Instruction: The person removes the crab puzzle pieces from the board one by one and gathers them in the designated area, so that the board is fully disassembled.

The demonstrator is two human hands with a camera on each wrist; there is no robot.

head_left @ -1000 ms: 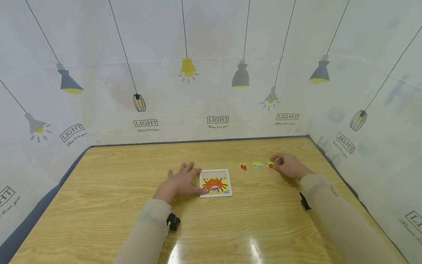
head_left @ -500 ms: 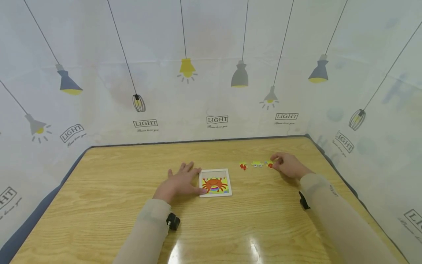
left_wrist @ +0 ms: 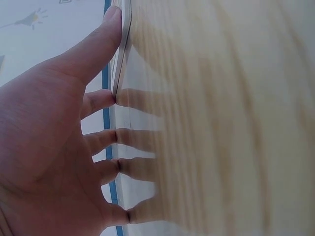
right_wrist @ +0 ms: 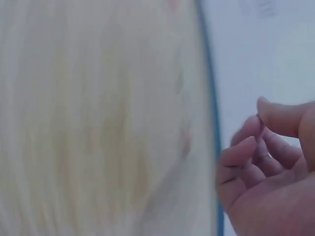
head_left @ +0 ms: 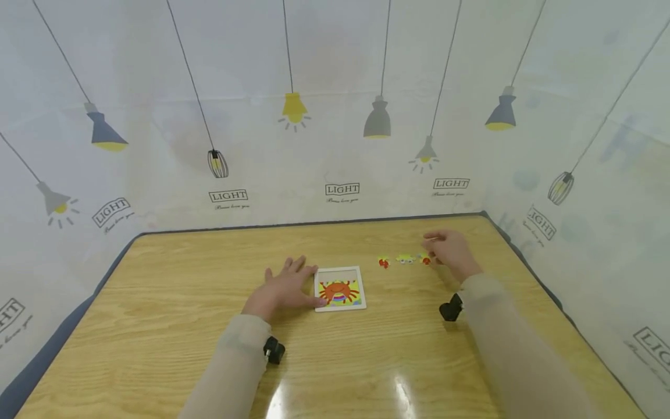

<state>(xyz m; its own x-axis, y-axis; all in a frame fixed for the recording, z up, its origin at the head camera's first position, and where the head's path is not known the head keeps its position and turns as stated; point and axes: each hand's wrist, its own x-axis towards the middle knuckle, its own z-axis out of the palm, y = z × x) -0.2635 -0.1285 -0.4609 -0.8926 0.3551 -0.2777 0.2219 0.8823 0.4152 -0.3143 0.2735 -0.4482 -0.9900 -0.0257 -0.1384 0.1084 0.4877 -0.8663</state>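
While the left hand (head_left: 282,289) lies flat on the wooden surface (head_left: 157,302), fingers spread and straight, with the thumb against the left edge of the puzzle frame (head_left: 339,289), the right hand (head_left: 449,251) hovers just beside three loose pieces (head_left: 405,260) further right. Its fingers are curled, thumb near the fingertips; I cannot tell whether they hold a piece. I judge the step is fetching a piece; next it must go into the frame's empty upper part.
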